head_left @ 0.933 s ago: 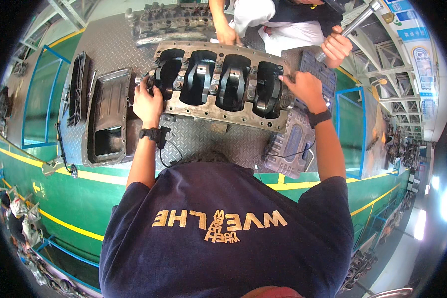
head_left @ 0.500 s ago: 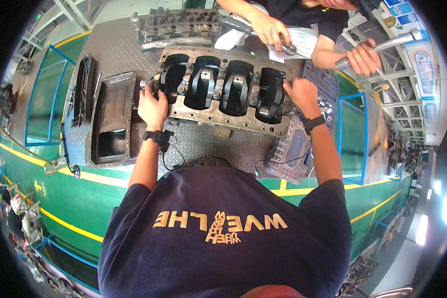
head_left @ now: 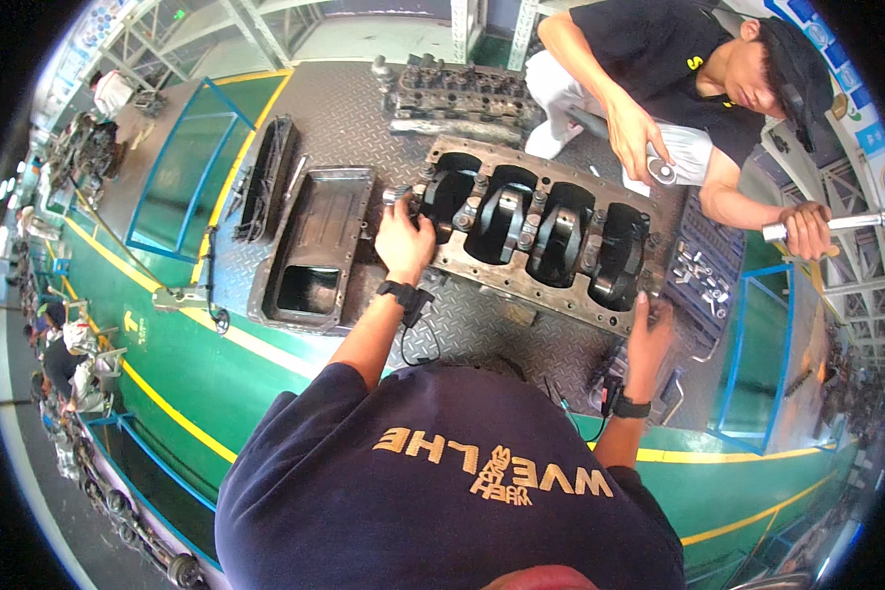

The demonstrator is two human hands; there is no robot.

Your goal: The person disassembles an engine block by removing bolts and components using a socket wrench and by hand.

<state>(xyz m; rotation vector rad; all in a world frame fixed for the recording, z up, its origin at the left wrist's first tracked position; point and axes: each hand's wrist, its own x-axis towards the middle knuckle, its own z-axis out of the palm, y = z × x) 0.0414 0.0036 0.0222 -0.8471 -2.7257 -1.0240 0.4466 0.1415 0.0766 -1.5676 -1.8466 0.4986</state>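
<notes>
A bare engine block point(head_left: 506, 276) lies on the table in front of me, its crankshaft point(head_left: 507, 218) showing across several dark openings. My left hand point(head_left: 406, 239) is closed around the crankshaft's end, which sticks out at the block's left side. At the near right corner, my right hand point(head_left: 649, 339) has its fingers stretched up along the block's edge, slightly blurred. Across the table, a co-worker's one hand point(head_left: 637, 138) is by a round metal ring point(head_left: 662, 172). The co-worker's other hand point(head_left: 806, 231) grips a long steel wrench point(head_left: 855, 222).
An oil pan point(head_left: 315, 216) lies left of the block, with a dark narrow cover point(head_left: 265, 182) beyond it. Behind the block sits a cylinder head point(head_left: 462, 98). A socket case point(head_left: 703, 264) lies at the right. Blue frames point(head_left: 182, 177) stand on the green floor.
My view has swung, shifting the scene down and right. My right hand has moved from the block's far right end to its near right corner. My left hand stays at the left end.
</notes>
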